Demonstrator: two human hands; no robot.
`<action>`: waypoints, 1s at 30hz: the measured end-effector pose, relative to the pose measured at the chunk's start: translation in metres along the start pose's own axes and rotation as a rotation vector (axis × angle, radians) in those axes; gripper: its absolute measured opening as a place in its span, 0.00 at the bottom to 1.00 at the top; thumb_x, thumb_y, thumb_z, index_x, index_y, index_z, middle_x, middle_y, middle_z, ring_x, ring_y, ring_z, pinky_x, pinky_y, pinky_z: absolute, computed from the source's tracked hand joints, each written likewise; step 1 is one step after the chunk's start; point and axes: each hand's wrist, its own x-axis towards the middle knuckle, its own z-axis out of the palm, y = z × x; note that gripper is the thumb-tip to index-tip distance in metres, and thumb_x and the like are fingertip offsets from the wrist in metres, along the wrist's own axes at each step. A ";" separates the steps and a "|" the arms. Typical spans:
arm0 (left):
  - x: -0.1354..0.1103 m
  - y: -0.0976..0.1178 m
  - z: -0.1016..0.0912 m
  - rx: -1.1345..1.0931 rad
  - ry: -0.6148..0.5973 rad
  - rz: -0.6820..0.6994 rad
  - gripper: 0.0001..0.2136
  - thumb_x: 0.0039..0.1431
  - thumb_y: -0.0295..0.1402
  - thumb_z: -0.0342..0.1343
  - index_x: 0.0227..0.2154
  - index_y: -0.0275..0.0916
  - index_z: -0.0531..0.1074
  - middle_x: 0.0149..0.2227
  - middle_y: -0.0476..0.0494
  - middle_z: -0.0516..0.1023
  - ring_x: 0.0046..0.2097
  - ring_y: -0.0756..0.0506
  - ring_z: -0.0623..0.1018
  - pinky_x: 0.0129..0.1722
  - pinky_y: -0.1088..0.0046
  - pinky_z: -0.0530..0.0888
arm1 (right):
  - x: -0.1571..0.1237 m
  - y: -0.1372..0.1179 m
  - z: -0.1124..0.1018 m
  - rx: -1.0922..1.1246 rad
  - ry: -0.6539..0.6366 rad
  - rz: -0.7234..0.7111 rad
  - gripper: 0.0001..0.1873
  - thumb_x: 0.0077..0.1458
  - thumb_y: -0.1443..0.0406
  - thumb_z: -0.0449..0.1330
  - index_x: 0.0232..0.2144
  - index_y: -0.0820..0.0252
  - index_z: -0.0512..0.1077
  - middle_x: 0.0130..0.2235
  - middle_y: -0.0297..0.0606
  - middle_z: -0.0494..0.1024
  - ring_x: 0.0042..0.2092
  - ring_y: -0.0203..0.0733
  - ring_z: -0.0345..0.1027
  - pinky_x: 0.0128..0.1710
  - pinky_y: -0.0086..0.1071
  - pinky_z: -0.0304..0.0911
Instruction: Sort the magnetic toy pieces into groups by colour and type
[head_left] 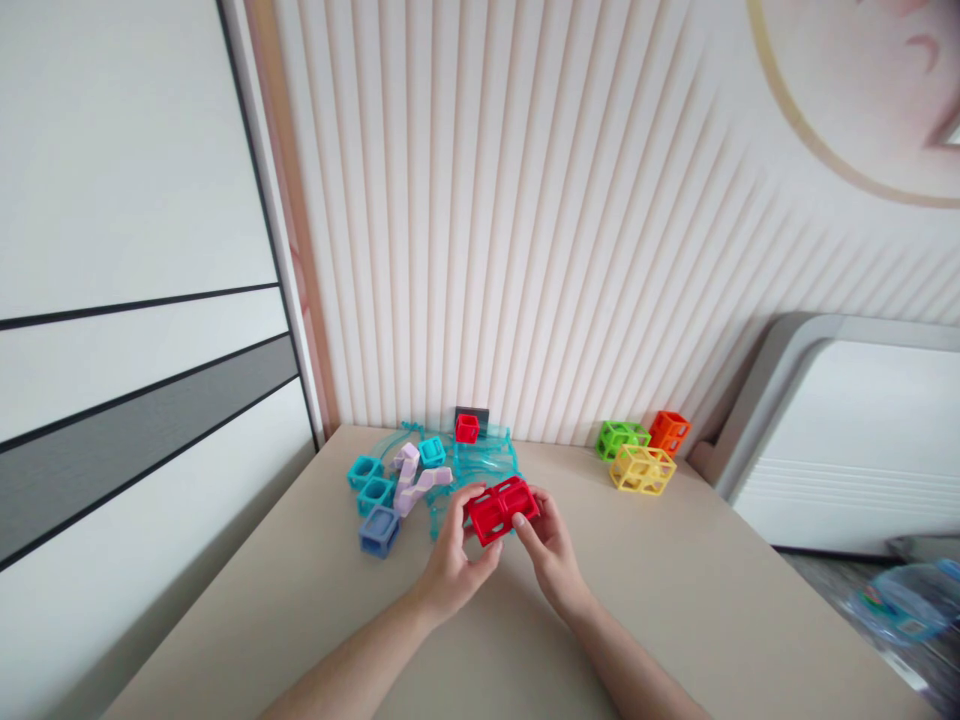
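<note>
Between my two hands, above the tabletop, is a pair of red open-frame toy cubes point(502, 508) placed side by side. My left hand point(457, 553) grips the left end, its fingers behind and its thumb low in front. At the right end, my right hand point(551, 550) holds on with the thumb across the front. Whether the two cubes are fully locked together I cannot tell. Behind them lies a clear teal plastic bag point(487, 455), partly hidden by my hands. A single red cube point(466, 429) rests at the bag's far end, against a small black object point(483, 418).
Left on the table point(300, 600) are teal cubes point(375, 494), a blue cube point(379, 531) and lilac angled pieces point(418, 482). At the back right stand green cubes point(622, 438), yellow cubes point(642, 469) and an orange cube point(669, 432). A ribbed wall point(480, 200) borders the table.
</note>
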 end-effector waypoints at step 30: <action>0.010 -0.001 -0.002 -0.302 0.013 -0.189 0.27 0.56 0.39 0.67 0.58 0.42 0.67 0.58 0.36 0.77 0.56 0.36 0.78 0.54 0.56 0.78 | -0.003 0.009 -0.007 -0.125 -0.067 -0.023 0.23 0.63 0.52 0.61 0.58 0.50 0.70 0.55 0.45 0.79 0.54 0.54 0.75 0.54 0.51 0.71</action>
